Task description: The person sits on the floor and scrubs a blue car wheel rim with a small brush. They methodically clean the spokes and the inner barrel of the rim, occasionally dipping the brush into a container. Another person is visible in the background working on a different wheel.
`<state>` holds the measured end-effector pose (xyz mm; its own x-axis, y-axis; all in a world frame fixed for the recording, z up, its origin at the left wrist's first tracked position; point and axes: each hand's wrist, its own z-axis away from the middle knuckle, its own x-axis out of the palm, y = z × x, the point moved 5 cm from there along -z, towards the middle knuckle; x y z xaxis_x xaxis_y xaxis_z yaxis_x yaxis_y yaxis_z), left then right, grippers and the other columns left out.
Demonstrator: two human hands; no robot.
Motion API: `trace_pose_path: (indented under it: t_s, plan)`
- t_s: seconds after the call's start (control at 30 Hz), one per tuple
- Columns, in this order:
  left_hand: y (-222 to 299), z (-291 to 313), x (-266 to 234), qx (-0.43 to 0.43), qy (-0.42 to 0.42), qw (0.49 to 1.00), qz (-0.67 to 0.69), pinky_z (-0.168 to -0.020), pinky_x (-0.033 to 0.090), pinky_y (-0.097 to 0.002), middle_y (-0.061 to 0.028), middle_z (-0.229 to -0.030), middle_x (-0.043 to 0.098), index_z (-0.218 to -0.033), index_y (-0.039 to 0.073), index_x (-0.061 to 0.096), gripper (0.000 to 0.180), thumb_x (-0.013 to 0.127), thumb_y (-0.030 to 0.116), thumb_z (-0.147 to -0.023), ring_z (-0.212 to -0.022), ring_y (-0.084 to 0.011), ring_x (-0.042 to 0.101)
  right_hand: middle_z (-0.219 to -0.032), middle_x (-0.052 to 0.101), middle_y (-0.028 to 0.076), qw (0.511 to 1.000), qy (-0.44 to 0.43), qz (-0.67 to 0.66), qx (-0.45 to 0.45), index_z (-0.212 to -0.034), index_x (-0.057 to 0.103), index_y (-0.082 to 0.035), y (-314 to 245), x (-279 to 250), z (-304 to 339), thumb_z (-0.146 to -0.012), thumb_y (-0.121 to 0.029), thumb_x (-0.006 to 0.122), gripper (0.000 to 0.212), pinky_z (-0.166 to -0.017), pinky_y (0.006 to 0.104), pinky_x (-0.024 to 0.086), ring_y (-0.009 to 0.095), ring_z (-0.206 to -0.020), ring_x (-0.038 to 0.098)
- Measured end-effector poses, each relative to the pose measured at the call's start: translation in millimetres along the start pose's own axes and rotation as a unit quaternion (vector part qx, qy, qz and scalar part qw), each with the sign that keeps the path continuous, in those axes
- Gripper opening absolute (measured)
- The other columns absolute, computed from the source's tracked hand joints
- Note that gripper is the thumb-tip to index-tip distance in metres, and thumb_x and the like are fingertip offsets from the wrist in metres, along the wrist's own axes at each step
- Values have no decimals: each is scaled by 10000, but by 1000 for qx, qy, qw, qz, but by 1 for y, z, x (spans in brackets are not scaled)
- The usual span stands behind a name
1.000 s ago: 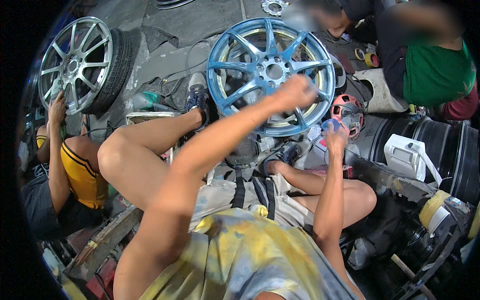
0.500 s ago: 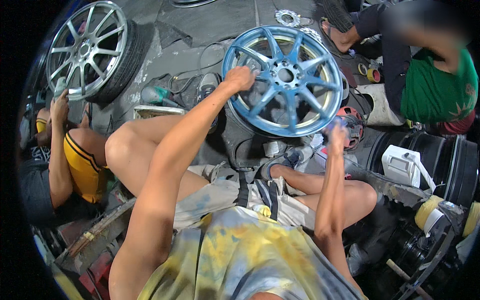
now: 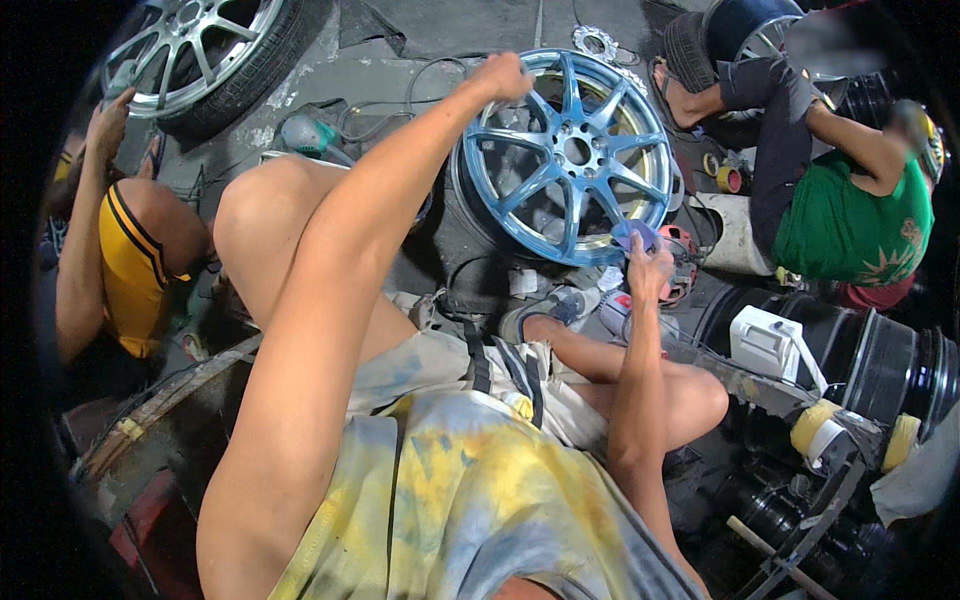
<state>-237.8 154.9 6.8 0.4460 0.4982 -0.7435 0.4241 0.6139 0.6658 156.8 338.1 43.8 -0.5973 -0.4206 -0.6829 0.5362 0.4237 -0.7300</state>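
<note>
A blue-painted wheel rim [image 3: 571,205] with several spokes and bare metal patches along its lip lies in front of my feet. At its upper left edge my left hand [image 3: 498,78] is closed, its fingers curled against the lip and partly hidden. My right hand [image 3: 650,268], at the lower right edge, pinches a thin purple sheet [image 3: 632,235] that touches the lip. Whether the sheet is sandpaper or cloth I cannot tell.
A co-worker in a green shirt [image 3: 850,220] sits at the right. Another person's hand [image 3: 108,122] works at a silver wheel [image 3: 205,65] on the left. A power tool [image 3: 305,133], a white box [image 3: 765,343] and black rims [image 3: 865,345] lie around.
My left hand has moved from a left-hand spoke up to the rim's upper edge. The rim looks turned, and my right hand with the purple sheet is less blurred.
</note>
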Motion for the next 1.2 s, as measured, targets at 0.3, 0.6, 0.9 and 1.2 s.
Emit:
trace_pose_path:
  t_s: [0.3, 0.6, 0.9, 1.2]
  plan:
    - [-4, 13, -10, -203, -39, 978, -33, -1083, 471, -498, -242, -1477, 535, -1377, 36, 601, 542, 552, 388, -968, -1354, -381, 536, -1100, 710, 167, 932, -97, 91, -336, -1186, 737, -74, -120, 65, -8, -838, 21, 624, 378, -926, 434, 526, 367, -1024, 674]
    - [-52, 25, 25, -112, 21, 993, 41, -1001, 459, -575, -350, -1065, 681, -983, -87, 721, 873, 259, 651, -1043, -1097, -515, 619, -1300, 688, 155, 901, -148, 70, -402, -1221, 733, -53, -101, 122, 60, -833, 88, 575, 442, -1112, 431, 473, 322, -1261, 633]
    - [-47, 26, 20, -141, 49, 989, 11, -971, 517, -541, -312, -1065, 708, -956, -44, 752, 785, 330, 611, -1051, -1072, -479, 664, -1300, 678, 189, 882, -219, 71, -411, -1210, 730, -45, -95, 120, 7, -789, 134, 529, 500, -1105, 455, 483, 356, -1271, 620]
    - [-46, 30, 21, -148, 53, 987, 42, -996, 495, -545, -346, -1071, 689, -950, -95, 735, 862, 307, 648, -1036, -1093, -502, 643, -1200, 682, 177, 772, -350, 205, -490, -1123, 695, -39, -143, 134, 9, -791, -16, 617, 342, -1043, 479, 478, 379, -1164, 624]
